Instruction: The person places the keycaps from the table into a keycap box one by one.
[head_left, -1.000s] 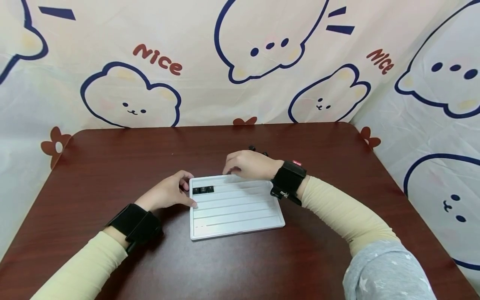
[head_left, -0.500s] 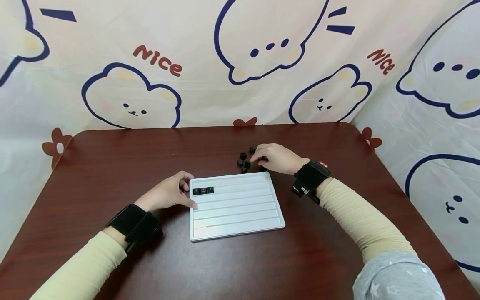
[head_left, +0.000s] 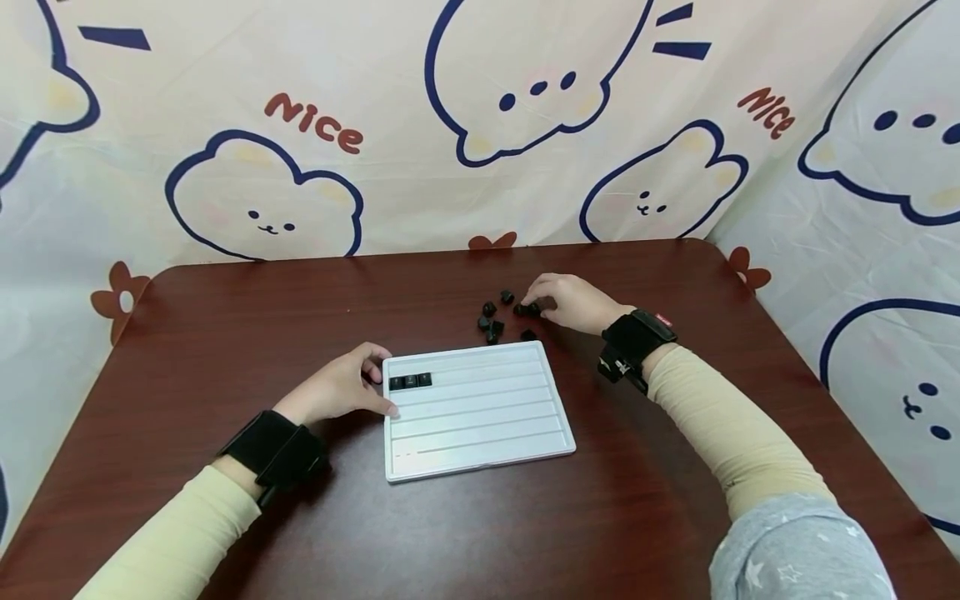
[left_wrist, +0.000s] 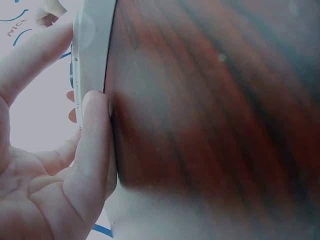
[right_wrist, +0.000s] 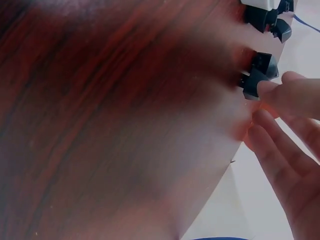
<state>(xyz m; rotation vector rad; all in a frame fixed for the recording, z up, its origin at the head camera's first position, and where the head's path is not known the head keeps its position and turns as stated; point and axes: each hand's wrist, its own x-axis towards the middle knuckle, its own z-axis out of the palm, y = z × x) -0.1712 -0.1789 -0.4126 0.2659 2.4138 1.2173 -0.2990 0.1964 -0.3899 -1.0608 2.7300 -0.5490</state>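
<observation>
The left hand (head_left: 336, 388) grips the white ridged tray (head_left: 480, 425) along its nine-to-ten o'clock edge: the thumb (left_wrist: 95, 120) presses the rim, while the index finger bears on the tray farther up, so the grip is spread fairly wide but firmly in contact. The remaining fingers curl near the tray's ten o'clock corner.

The tray lies flat on the dark reddish-brown surface (head_left: 337, 542). Inside it, a row of three black keycaps (head_left: 411, 381) sits side by side toward ten o'clock, in one of the upper channels.

The right hand (head_left: 573, 302) is beyond the tray, at its one-to-two o'clock. Its grip is partly closed, with a digit touching a loose black keycap (right_wrist: 253, 86); whether that piece is truly pinched cannot be told. A neighbouring keycap (right_wrist: 267, 64) lies right against it.

At the tray's twelve o'clock, past its far edge, is a cluster of loose keycaps (head_left: 497, 327); a single keycap (head_left: 528, 335) sits just beside that edge at one o'clock. Both wrists wear black bands.
</observation>
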